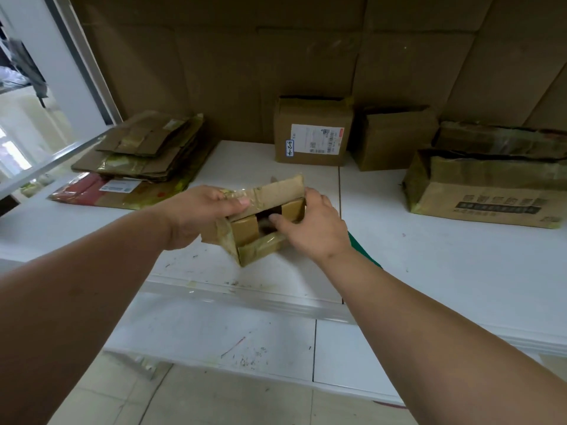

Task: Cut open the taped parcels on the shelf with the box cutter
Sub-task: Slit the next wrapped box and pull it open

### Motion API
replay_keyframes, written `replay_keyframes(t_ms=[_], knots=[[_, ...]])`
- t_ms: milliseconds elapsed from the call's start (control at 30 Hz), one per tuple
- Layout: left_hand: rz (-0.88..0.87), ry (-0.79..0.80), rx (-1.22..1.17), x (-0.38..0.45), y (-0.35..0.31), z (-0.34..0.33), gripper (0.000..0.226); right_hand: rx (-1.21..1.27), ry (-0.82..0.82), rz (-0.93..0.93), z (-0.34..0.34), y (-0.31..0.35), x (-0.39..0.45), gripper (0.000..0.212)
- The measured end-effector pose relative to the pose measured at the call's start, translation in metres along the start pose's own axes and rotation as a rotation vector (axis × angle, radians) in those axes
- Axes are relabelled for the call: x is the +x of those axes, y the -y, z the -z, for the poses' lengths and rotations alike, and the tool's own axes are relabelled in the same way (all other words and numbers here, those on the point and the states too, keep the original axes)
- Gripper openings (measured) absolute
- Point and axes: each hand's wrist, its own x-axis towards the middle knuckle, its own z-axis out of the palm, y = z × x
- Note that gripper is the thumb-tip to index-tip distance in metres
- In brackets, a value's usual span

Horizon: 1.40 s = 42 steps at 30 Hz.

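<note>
Both hands grip the parcel: left hand pinching its flap, right hand alongside

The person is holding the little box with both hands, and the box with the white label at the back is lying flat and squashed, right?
Not quite. In the head view both hands, left hand and right hand, do hold the little box, but the box with the white label stands upright, not squashed.
</note>
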Motion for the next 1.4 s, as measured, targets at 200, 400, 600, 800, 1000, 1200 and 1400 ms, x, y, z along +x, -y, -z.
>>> replay_keyframes(t_ms=[200, 400, 600, 800, 1000, 1200, 1400], knots=[[-0.038, -0.157, 0.118, 0.004, 0.007, -0.004, 0.029, -0.046, -0.079, -0.014, -0.011, 0.010, 0.000, 0.042], [-0.270, -0.571, 0.198, 0.009, 0.017, -0.014, 0.034, 0.198, 0.032, -0.032, -0.006, 0.003, 0.001, 0.026], [-0.366, -0.618, 0.352, 0.018, 0.021, -0.024, 0.033, 0.374, 0.065, -0.113, 0.002, -0.001, -0.006, 0.015], [-0.298, -0.676, 0.308, 0.021, 0.024, -0.012, 0.027, 0.520, 0.103, -0.163, 0.008, 0.002, -0.008, 0.040], [-0.170, -0.619, 0.632, 0.014, 0.022, -0.020, 0.063, 0.485, 0.072, -0.151, 0.003, 0.004, -0.008, 0.037], [-0.185, -0.640, 0.751, 0.015, 0.026, -0.018, 0.082, 0.459, 0.074, -0.135, 0.000, 0.007, -0.010, 0.046], [-0.260, -0.349, 0.822, 0.011, 0.031, -0.009, 0.050, 0.493, 0.055, -0.229, 0.007, 0.000, -0.006, 0.043]])
